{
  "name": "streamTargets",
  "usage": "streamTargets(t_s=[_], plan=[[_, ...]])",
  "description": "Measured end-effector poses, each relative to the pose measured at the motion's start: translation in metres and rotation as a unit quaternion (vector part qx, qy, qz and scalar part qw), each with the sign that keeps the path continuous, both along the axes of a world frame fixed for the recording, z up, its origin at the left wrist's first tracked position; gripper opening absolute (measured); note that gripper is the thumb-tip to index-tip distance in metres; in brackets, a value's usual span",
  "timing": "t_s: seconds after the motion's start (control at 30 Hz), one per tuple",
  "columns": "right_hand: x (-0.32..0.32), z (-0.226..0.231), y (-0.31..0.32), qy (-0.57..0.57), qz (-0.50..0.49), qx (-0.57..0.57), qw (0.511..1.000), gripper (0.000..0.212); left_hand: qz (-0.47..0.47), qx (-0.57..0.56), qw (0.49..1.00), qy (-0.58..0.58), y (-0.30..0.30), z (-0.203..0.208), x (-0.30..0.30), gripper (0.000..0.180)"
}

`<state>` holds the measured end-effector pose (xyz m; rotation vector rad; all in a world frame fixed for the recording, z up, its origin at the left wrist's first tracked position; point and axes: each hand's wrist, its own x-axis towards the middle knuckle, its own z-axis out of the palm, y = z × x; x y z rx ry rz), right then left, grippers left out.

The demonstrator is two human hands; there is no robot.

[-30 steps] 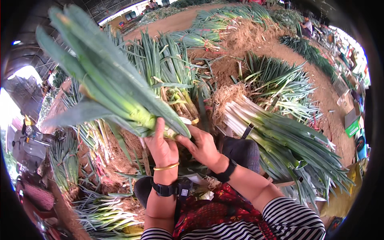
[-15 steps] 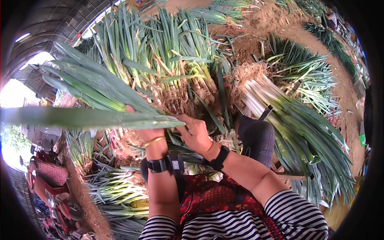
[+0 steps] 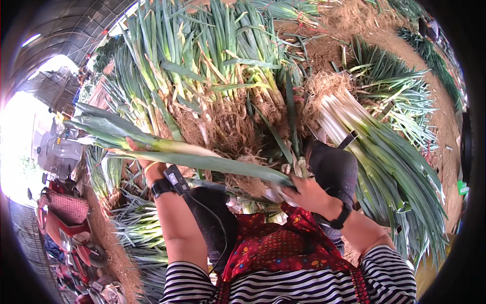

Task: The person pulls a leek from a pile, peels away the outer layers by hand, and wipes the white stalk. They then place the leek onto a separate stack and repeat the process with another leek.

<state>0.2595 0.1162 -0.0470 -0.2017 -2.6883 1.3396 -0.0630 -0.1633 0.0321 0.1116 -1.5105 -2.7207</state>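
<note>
My left hand (image 3: 144, 154) is wrapped round the green part of a leek (image 3: 192, 147), held sideways in front of me. Its leaves point to the left; its pale stem and shaggy roots reach toward the middle. A long green leaf (image 3: 217, 164) runs below the stem, bent near my left hand and partly peeled away from the leek. The leaf's other end lies in my right hand (image 3: 309, 195), whose fingers are closed on it above my lap. A bracelet and dark wrist straps sit on my wrists.
Untrimmed leeks (image 3: 217, 66) stand bunched ahead, roots down. At right, a pile of cleaned leeks (image 3: 374, 137) lies on a rack with dark upright posts (image 3: 347, 140). More bundled leeks (image 3: 136, 223) lie at left, near a red scooter (image 3: 66, 218). My knee (image 3: 331, 164) is beside the pile.
My hands have moved apart: the right went right and down, drawing the leaf with it. My left hand shifted left and slightly down with the leek, whose stem and roots now show.
</note>
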Motion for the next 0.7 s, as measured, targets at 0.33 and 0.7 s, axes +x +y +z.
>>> streamTargets(t_s=[0.33, 0.7], plan=[[-0.086, 0.059, 0.007, 0.17, -0.03, 0.142, 0.975, 0.062, 0.019, 0.077, 0.996, 0.048, 0.032, 0.037, 0.053, 0.051], [-0.188, 0.091, -0.104, 0.375, -0.007, 0.041, 0.926, 0.028, -0.046, 0.219, 0.974, 0.041, 0.063, 0.023, 0.093, 0.047]])
